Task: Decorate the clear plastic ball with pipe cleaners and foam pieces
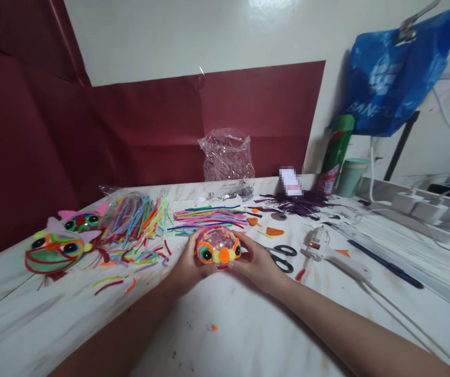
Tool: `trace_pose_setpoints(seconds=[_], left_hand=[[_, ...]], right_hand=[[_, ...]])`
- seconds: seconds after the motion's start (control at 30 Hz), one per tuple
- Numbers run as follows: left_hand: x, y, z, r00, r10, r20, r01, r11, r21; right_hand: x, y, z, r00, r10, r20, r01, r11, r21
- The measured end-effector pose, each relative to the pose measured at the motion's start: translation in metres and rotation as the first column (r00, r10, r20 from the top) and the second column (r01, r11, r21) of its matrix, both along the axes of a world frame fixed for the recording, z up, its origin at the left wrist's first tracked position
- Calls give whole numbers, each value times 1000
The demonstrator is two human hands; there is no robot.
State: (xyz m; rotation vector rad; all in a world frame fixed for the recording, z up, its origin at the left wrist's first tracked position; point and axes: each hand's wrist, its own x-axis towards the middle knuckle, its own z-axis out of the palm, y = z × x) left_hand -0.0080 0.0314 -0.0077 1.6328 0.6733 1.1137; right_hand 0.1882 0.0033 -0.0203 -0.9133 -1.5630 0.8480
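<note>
Between my two hands is a round craft animal head (225, 242) with a clear, confetti-speckled dome, orange-rimmed black eyes and an orange pompom-like nose. My left hand (189, 262) wraps its left side, and my right hand (258, 262) grips its right side with the thumb near the lower front. Just right of my right hand lie black-handled scissors (285, 251), partly hidden by it. Behind the head, colourful pipe cleaners (209, 215) are laid out in a row. A white hot glue gun (337, 256) rests farther right.
Two finished-looking craft heads (54, 251) sit at the left beside a bundle of pipe cleaners (134, 217). Short cut pieces (109, 287) are scattered nearby. At the back are purple strands (307, 202), a phone (291, 181) and a green cup (352, 177). A power strip (421, 207) and cables lie right.
</note>
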Motion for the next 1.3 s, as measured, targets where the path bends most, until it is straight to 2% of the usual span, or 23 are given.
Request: trace_pose_setpoints(seconds=[0.1,0.2,0.27,0.43,0.57,0.73,1.3], left_hand=[[0,2,-1,1000,9,24,-9,1000,3],[2,-1,0,1000,18,-10,-18,1000,-2],[3,-4,2,997,66,-49,-65,998,11],[6,-8,2,958,236,-163,-204,960,192],[6,-6,-1,926,313,-212,-234,914,331],[5,-2,-6,902,366,-229,-247,873,420],[5,-3,-5,873,409,-264,-281,866,415]], right_hand=[[-1,0,-2,998,-35,52,33,999,35],[-3,-1,-5,991,-69,113,60,995,79],[-3,-1,-8,987,-77,142,61,991,118],[-5,0,-10,984,-64,164,34,983,178],[-6,-1,-5,989,-18,145,-12,979,202],[-5,-1,-5,993,15,121,-38,981,190],[-4,-1,-6,995,7,96,-18,993,114]])
